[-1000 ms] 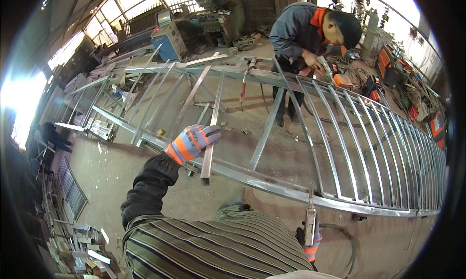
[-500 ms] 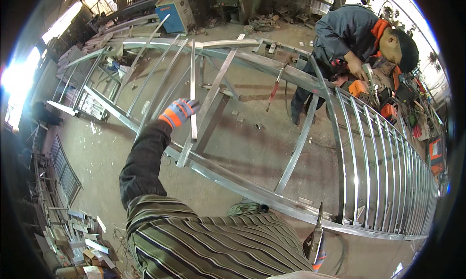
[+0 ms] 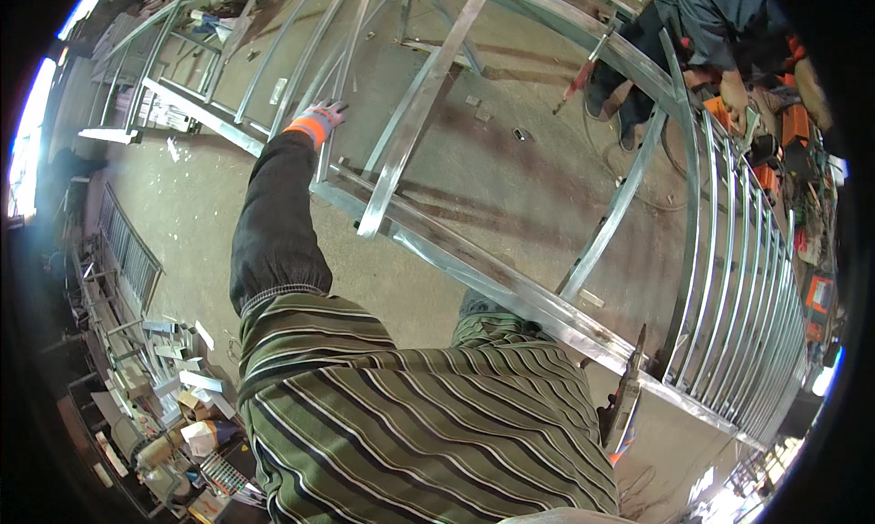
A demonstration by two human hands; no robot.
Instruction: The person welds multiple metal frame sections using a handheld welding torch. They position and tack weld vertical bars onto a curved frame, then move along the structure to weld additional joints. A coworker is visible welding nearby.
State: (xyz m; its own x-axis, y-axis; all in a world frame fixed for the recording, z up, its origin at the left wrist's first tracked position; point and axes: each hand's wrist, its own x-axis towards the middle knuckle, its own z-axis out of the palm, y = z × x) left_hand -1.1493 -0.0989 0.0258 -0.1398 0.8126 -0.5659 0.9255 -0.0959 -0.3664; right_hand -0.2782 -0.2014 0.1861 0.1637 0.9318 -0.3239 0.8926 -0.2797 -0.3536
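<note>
My left hand [image 3: 319,121], in a grey and orange glove, reaches out at the left. Its fingers look spread and lie against a narrow metal bar [image 3: 348,64], which slants across the large metal frame [image 3: 474,267]. A wider flat bar [image 3: 427,114] lies across the frame just right of that hand. At the lower right, my right hand [image 3: 622,451] is mostly hidden behind my striped clothing, with only a bit of orange glove showing. It holds a metal pliers-like tool [image 3: 624,401], its pointed end upward beside the frame's near rail.
Another person [image 3: 720,32] bends over orange power tools [image 3: 766,173] at the upper right. Close-set bars [image 3: 729,278] fill the frame's right end. A red-handled tool [image 3: 579,79] hangs at the far rail. Metal offcuts [image 3: 196,378] are heaped on the lower left floor.
My view has tilted down and turned. My left hand has shifted the narrow bar leftward, away from the wider flat bar, and its fingers have spread. The right hand keeps the tool.
</note>
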